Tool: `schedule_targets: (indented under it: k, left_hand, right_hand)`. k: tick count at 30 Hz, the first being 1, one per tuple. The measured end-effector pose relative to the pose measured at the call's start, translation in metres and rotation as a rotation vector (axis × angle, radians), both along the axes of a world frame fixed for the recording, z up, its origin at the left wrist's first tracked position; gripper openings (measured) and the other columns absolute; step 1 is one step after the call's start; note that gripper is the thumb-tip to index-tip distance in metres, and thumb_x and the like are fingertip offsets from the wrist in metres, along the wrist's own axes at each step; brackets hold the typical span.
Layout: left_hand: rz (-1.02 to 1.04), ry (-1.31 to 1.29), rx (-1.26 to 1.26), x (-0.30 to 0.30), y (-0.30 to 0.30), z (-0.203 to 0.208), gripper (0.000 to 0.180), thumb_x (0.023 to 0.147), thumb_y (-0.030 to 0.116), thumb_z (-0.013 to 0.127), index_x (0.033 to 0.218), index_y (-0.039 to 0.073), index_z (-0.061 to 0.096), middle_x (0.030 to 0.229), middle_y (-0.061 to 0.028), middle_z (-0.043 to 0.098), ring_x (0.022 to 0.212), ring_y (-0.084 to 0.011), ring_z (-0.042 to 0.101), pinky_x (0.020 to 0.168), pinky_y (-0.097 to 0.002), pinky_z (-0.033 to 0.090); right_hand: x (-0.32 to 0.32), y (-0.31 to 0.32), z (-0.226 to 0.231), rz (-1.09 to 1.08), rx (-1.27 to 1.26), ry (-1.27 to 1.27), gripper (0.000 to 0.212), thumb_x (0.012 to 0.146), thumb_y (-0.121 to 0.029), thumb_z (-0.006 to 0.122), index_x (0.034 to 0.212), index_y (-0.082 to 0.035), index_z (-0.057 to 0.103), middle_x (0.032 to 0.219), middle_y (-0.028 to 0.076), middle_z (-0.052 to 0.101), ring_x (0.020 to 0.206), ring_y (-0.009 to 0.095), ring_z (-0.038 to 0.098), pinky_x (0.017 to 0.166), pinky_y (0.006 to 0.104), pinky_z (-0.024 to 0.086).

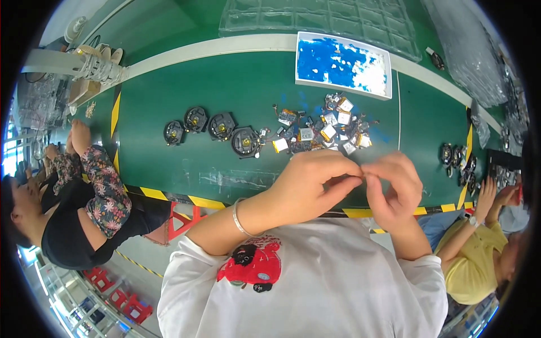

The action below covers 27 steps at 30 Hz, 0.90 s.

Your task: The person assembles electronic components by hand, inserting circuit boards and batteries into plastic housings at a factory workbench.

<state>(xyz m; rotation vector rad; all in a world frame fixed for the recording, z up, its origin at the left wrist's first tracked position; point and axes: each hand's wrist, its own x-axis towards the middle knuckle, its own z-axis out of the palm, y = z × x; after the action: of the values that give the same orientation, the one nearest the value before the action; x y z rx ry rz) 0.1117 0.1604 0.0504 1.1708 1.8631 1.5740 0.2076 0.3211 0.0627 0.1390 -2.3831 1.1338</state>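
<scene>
Head cam: L hand (313, 176), R hand (398, 188) near-closed (hold unclear), 4 blk housings (221, 126).

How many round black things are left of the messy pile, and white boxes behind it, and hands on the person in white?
Round black parts: 4
White box: 1
Left hand and right hand: 2
Total: 7

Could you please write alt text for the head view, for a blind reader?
The wearer's left hand and right hand are close together over a green table, near a pile of small electronic parts. Four round black housings lie further left; a white box stands beyond; other people are at both sides.
</scene>
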Motion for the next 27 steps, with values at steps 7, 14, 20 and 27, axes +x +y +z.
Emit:
schedule_targets:
  k: [7,14,20,27]
  left_hand:
    - [0.222,-0.009,0.116,-0.021,-0.014,0.002,0.008,0.078,-0.004,0.064,0.086,0.0,0.064,0.073,-0.009,0.06,0.059,-0.0166,0.057,0.051,-0.0263,0.045]
    - [0.289,-0.31,0.082,-0.026,-0.021,0.002,0.008,0.08,-0.002,0.064,0.088,0.0,0.066,0.074,-0.008,0.062,0.06,-0.0124,0.056,0.053,-0.0234,0.044]
    - [0.25,-0.174,0.052,-0.031,-0.019,-0.001,0.01,0.082,-0.002,0.063,0.091,-0.001,0.067,0.075,-0.0069,0.063,0.063,-0.0085,0.056,0.054,-0.0222,0.043]
    - [0.244,-0.563,0.092,-0.03,-0.022,-0.009,0.019,0.09,0.0,0.054,0.106,-0.002,0.063,0.097,-0.0077,0.065,0.077,-0.0109,0.059,0.069,-0.0244,0.05]
  right_hand:
    - [-0.051,-0.018,-0.003,0.057,-0.058,-0.001,0.015,0.075,0.002,0.064,0.09,0.004,0.065,0.081,0.012,0.064,0.071,0.021,0.059,0.065,0.0294,0.046]
    - [-0.068,-0.014,-0.007,0.055,-0.062,0.089,0.017,0.069,0.004,0.068,0.086,0.003,0.065,0.078,0.01,0.064,0.066,0.019,0.06,0.06,0.0276,0.047]
    - [-0.075,-0.008,-0.005,0.115,0.119,0.157,0.017,0.067,0.008,0.066,0.082,0.001,0.063,0.076,0.01,0.062,0.063,0.019,0.059,0.057,0.0281,0.047]
    - [-0.095,0.048,-0.027,-0.334,0.418,-0.005,0.026,0.078,0.005,0.06,0.102,-0.002,0.065,0.097,0.014,0.066,0.086,0.027,0.064,0.07,0.0319,0.051]
